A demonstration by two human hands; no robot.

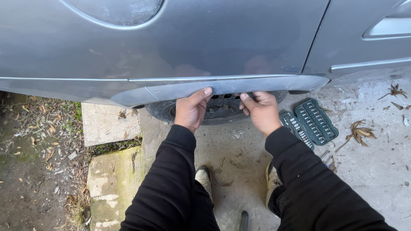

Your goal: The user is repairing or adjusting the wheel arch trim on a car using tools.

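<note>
Hands: we have both on the grey wheel-arch trim (222, 87) of the grey car (192, 38), above the tyre.
Left hand (191, 109): fingers curled under the trim's lower edge, thumb laid along its face, grasping it.
Right hand (260, 110): thumb up against the trim's underside, fingers tucked behind the edge, gripping it too.
Trim position: it runs along the arch lip and looks seated at both ends; we judge that it is being pressed or pulled at the middle, and we cannot tell which.
Wheel (218, 109): sits in the arch, tyre on the concrete ground (239, 154), holes of the steel rim showing.
Socket set (309, 122): open green case, lying well apart from our hands, untouched.
Counts: two hands, one trim strip, one wheel, one socket case of two halves, two shoes, two concrete slabs (109, 124) by the grass.
</note>
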